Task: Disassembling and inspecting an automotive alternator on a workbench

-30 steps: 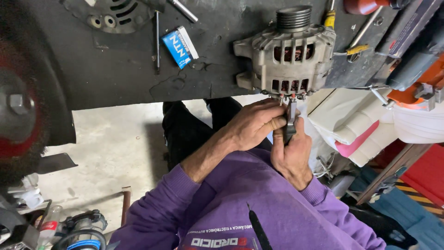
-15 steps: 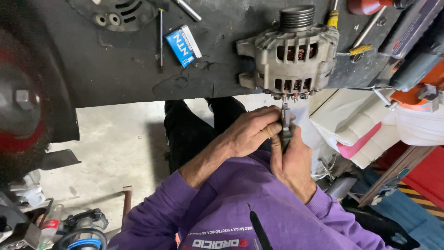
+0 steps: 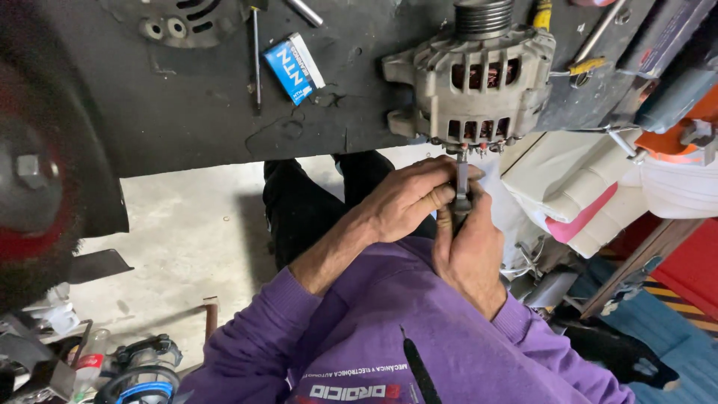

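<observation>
Both hands meet just right of the frame's centre, wrapped around a slim grey tool (image 3: 461, 187) that stands upright between them. The left hand (image 3: 407, 200) comes in from the lower left with its fingers curled over the tool's shaft, closed tight on it. The right hand (image 3: 470, 247) sits directly below and a little to the right, its fingers closed on the tool's lower end, touching the left hand. The tool's tip meets the lower edge of the alternator (image 3: 471, 86), a grey cast housing with slotted vents and a ribbed pulley on top, which rests at the edge of the dark workbench (image 3: 187, 112) in the upper right of centre.

Purple sleeves (image 3: 359, 337) fill the bottom of the frame, with a dark pen clipped at the chest. On the bench, toward the upper left, lie a small blue and white box (image 3: 294, 69) and a thin screwdriver (image 3: 256, 56) just beside it. A yellow-handled tool (image 3: 583, 66) lies right of the alternator. White and pink padding (image 3: 576, 198) sits at the right, and bare concrete floor (image 3: 187, 247) shows at the centre left.
</observation>
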